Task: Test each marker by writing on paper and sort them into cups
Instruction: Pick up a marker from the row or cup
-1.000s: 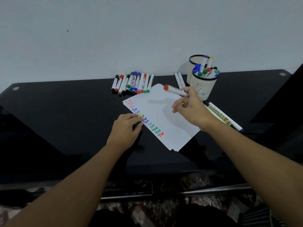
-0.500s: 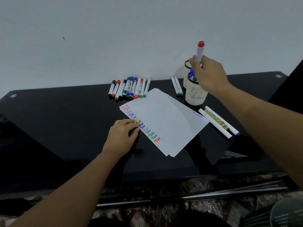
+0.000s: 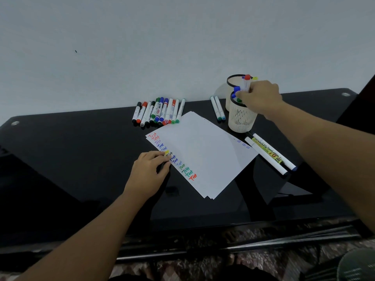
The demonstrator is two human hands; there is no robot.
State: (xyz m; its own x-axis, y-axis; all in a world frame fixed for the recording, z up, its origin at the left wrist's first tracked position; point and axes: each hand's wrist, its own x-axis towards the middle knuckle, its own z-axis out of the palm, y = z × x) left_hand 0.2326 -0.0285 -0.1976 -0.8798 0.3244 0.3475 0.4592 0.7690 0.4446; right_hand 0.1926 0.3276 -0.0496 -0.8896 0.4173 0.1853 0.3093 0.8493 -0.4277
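My right hand [image 3: 258,97] grips a red-capped white marker [image 3: 246,83] upright, its lower end down among the capped markers in the near mesh cup [image 3: 241,120]. A second cup [image 3: 233,82] stands just behind it with a few markers. My left hand [image 3: 149,171] rests on the left edge of the white paper sheets [image 3: 203,153], fingers curled, beside a column of coloured "Test" marks; a dark thing shows under the fingers. A row of several markers [image 3: 159,112] lies at the back of the table.
Two thin pens [image 3: 217,108] lie left of the cups. Three longer markers [image 3: 269,154] lie right of the paper. The black glossy table [image 3: 71,159] ends against a pale wall; its front edge runs near my forearms.
My right hand carried the red-capped marker from over the paper up above the cups, then lowered it into the near mesh cup. My left hand stayed on the paper's edge.
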